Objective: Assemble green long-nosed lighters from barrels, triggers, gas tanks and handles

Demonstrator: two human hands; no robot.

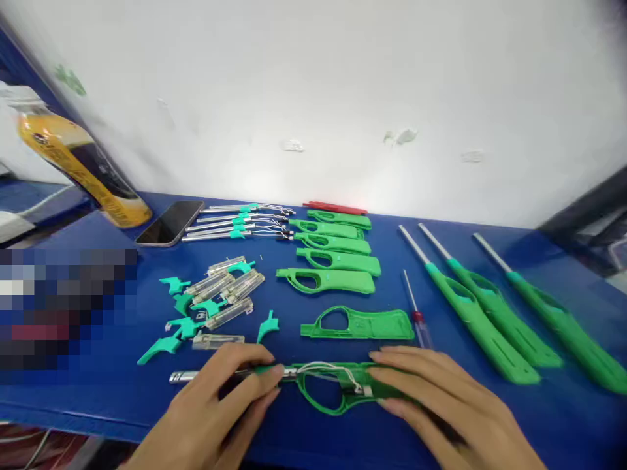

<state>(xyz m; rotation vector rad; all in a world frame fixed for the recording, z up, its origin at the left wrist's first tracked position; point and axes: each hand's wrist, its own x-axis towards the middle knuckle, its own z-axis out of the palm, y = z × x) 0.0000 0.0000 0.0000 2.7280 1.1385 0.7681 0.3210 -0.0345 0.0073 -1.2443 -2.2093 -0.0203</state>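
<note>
A green lighter handle half (361, 374) lies in front of me, its inside facing up, with a metal lighter tube (182, 377) joined at its left end. White wires (321, 365) run from the tube across the trigger loop to a small black-and-white piece (361, 391) in the handle. My left hand (230, 398) pinches the tube near its teal collar, fingers closed. My right hand (441, 391) grips the handle half's right end, fingers above and thumb below, covering that end. Just beyond lies another open handle half (377, 324).
Behind lie several green handle halves (337, 281) and wired metal tubes (215, 235). Clear fuel tanks (229, 314) and teal triggers (160, 348) are scattered left. Right are a screwdriver (419, 323) and 3 assembled lighters (482, 326). A phone (170, 222) and yellow pouch (81, 163) stand back left.
</note>
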